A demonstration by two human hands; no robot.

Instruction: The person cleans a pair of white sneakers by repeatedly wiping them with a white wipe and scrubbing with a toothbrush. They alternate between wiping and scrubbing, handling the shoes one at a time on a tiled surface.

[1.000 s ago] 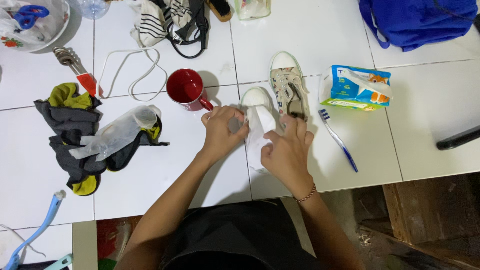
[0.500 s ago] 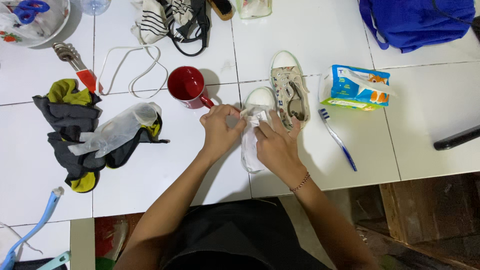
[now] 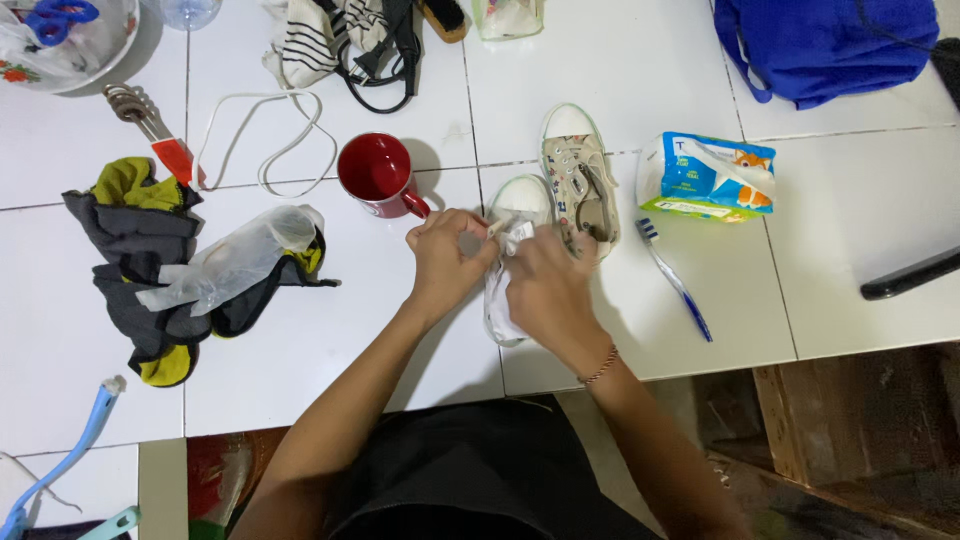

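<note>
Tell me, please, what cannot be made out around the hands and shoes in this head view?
- Nearer white shoe: its middle is hidden by the left hand and right hand.
- What the fingertips pinch: too small to tell.
- Blue bag: cut off by the top edge.
- Glass bowl: cut off at the corner.

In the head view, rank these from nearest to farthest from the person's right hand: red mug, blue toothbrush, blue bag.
From the right hand:
1. Blue toothbrush, just to its right.
2. Red mug, up and left, beyond the left hand.
3. Blue bag, far top right corner.
</note>
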